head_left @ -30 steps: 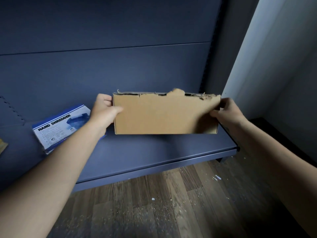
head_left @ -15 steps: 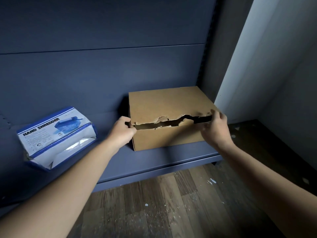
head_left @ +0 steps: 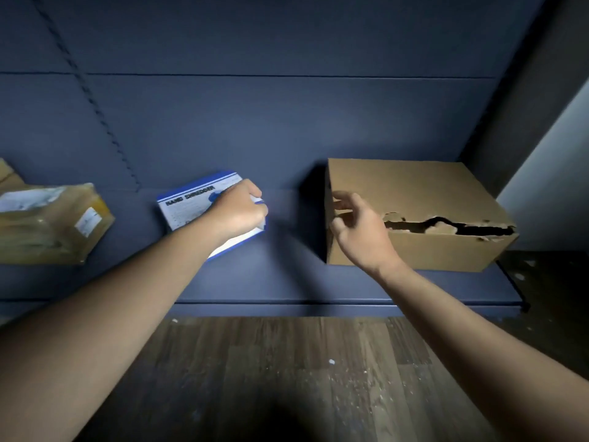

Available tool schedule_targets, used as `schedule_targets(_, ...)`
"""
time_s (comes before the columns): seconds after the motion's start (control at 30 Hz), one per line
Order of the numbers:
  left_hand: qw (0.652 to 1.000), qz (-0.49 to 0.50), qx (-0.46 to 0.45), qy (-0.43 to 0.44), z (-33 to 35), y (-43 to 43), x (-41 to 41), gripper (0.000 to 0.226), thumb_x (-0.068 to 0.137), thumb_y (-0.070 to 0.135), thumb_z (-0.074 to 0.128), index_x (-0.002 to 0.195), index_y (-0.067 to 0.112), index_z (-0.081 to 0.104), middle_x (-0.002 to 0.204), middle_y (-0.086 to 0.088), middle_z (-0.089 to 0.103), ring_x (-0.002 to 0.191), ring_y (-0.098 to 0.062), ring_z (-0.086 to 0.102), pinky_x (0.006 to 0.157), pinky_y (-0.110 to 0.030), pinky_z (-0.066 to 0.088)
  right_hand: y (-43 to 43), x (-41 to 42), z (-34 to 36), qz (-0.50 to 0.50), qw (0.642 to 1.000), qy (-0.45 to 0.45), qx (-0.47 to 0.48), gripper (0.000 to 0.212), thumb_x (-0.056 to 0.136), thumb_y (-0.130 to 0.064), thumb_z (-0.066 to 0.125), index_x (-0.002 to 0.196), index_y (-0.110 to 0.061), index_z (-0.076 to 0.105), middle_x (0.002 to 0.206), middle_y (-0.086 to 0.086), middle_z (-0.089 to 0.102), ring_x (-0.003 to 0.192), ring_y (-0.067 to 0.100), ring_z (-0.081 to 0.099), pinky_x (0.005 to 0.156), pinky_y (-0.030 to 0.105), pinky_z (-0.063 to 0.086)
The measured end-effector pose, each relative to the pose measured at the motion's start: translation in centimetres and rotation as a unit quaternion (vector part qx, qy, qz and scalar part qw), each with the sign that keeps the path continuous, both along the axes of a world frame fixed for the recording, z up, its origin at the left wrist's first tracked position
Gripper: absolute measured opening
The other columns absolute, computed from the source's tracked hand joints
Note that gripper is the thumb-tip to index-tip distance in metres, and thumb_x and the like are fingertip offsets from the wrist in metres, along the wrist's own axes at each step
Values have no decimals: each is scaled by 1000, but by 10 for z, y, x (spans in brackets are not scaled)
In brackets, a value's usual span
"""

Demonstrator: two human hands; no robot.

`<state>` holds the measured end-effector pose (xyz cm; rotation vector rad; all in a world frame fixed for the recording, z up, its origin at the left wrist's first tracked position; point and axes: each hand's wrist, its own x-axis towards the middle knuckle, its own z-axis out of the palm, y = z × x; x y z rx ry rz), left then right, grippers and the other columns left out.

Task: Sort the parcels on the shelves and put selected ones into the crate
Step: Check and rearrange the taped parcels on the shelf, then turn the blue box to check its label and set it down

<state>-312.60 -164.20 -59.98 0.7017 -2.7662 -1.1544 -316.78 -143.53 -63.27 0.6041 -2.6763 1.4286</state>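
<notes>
While the left hand curls round the flat blue-and-white printed carton at centre-left, seemingly to lift it off the dark blue shelf, the right hand hovers loosely spread, holding nothing, by the torn brown cardboard box at right.

Open lane on shelf between blue-and-white box and cardboard box; right edge of lane taken by right hand at the cardboard box's near-left corner. Narrower gap between taped parcel and blue-and-white box, front approach crossed by left forearm. Front strip of shelf bare. Closed behind by back panel; closed at right by cardboard box near dark upright. Open overhead above all three parcels.
</notes>
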Motion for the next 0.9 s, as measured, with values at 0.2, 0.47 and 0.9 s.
schedule_targets(0.2,997,60,-49,-11,-3,-102,16,21,83,4,52,78,22,44,83,-9,43,77,-22,39,68,-31,36,-68,11,-14,53,995,-24,77,46,88,-5,54,134,-7,51,124,13,61,111,22,60,97,23,42)
schedule_targets(0.47,984,161,70,-6,-36,-155,26,37,78,19,56,109,0,56,112,-10,62,101,-29,61,84,-38,52,-149,-12,-10,-22,986,-57,154,39,91,-11,53,130,-5,53,121,19,59,102,27,59,84,21,37)
schedule_targets(0.9,940,163,293,-72,-74,-161,16,18,94,30,59,106,17,56,117,-4,64,103,-24,63,79,-39,53,-193,-52,-61,-75,979,-171,84,58,95,-30,53,145,-5,37,142,15,47,130,27,46,107,28,32)
